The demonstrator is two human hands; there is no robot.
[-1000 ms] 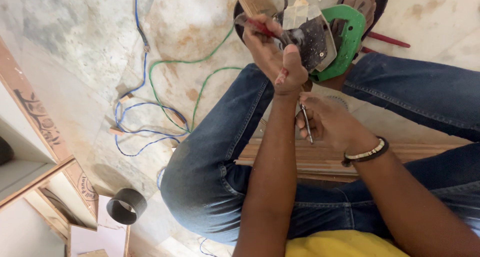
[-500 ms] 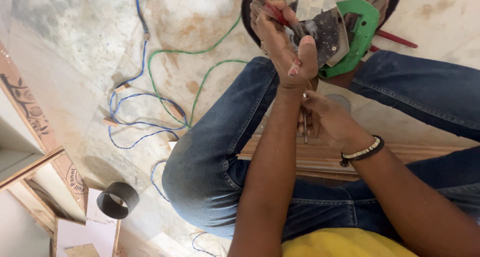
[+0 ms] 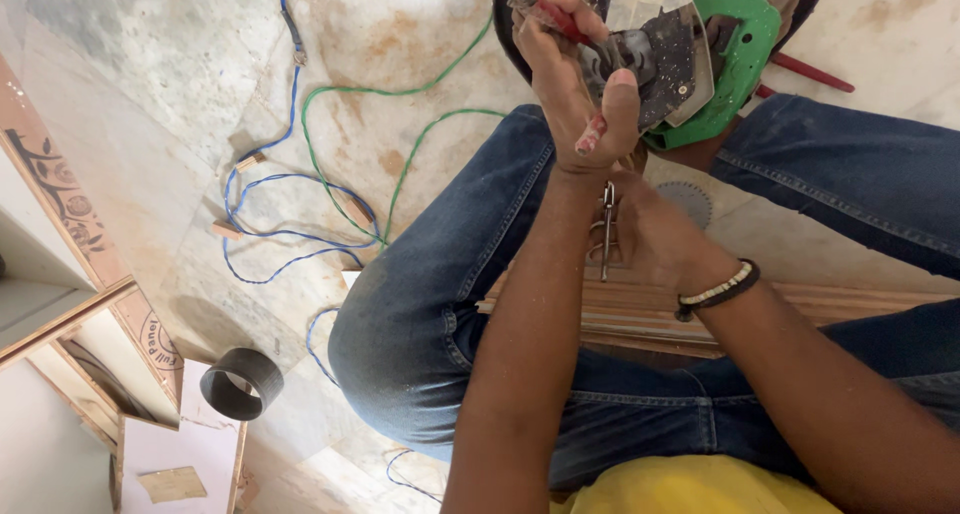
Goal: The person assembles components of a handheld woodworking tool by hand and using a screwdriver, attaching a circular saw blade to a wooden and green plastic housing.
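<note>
Looking down from the head camera, the person sits on the floor (image 3: 150, 124) with legs in jeans (image 3: 430, 304) stretched forward and a green saw (image 3: 745, 44) lying out by the feet. The left hand (image 3: 578, 89) reaches out over the saw, and its grip is closed round the grey guard (image 3: 665, 59), with the thumb laid along the edge. A red handle (image 3: 557, 16) also passes under its fingers; whether they hold it too I cannot tell. The right hand (image 3: 655, 242), with a bead band (image 3: 718, 289) at the wrist, sits nearer the body. Its grip is closed on a thin metal key (image 3: 606, 229).

The key's long axis runs toward and away from the body. Its far end points at the saw, just below the left wrist, and its near end hangs over a wood board (image 3: 640, 319) across the lap. A toothed blade (image 3: 688, 202) lies flat just beside the right hand.

The step in hand looks like work on the saw's blade mount, with the saw steadied and the key not yet on it. Bringing the key up would call for a firm hold on the guard and the key's tip lined up with the fastener.

Blue wire (image 3: 262, 189) and green wire (image 3: 400, 124) trail over the floor at left, near a black ring (image 3: 242, 382).
</note>
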